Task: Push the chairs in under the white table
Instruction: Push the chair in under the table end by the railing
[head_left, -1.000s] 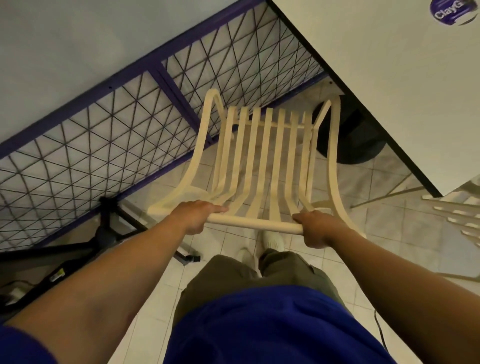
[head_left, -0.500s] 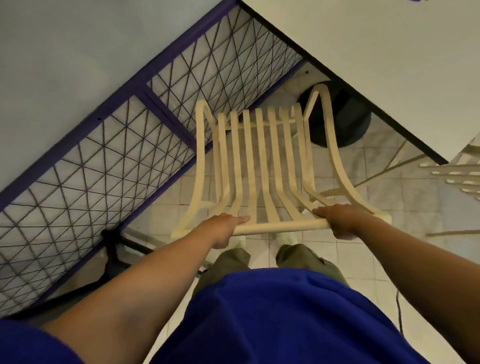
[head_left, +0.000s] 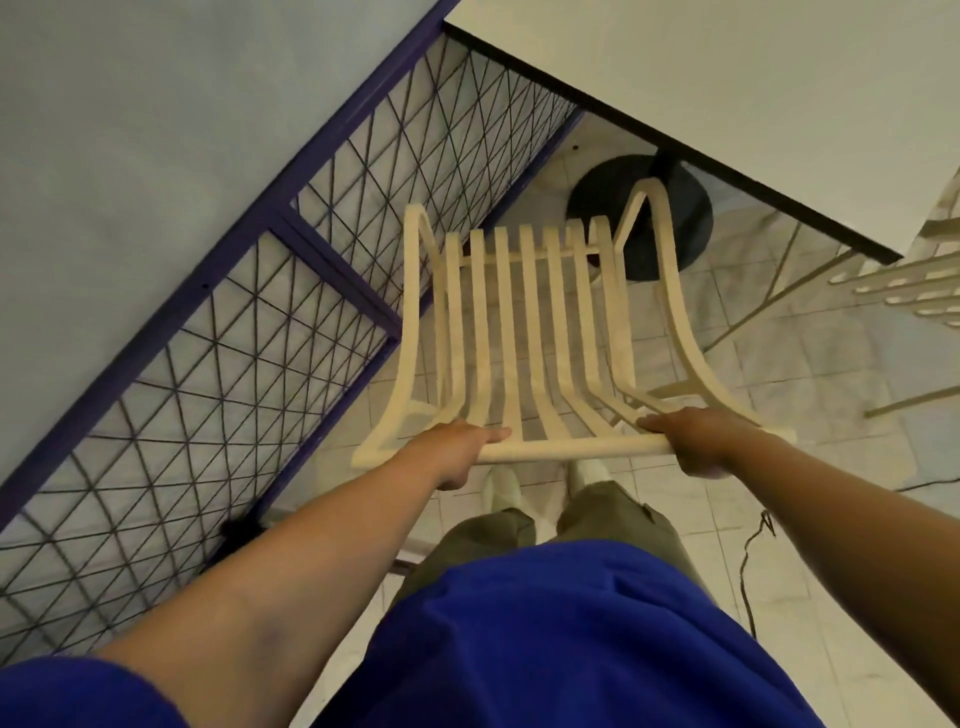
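Note:
A cream slatted chair (head_left: 530, 322) stands on the tiled floor in front of me, its seat pointing toward the white table (head_left: 753, 88) at the upper right. My left hand (head_left: 457, 449) grips the chair's top back rail on the left side. My right hand (head_left: 701, 441) grips the same rail on the right side. The front of the seat sits just short of the table's black edge, above the table's round black base (head_left: 691, 208).
A purple-framed wire grid panel (head_left: 249, 291) runs diagonally along the wall on the left, close to the chair. A second cream chair (head_left: 914, 280) stands at the right edge. A black cable (head_left: 753, 545) lies on the floor at the right.
The chair has moved forward toward the table, its seat front now near the black base. Both hands stayed on the top rail and I stepped forward with it.

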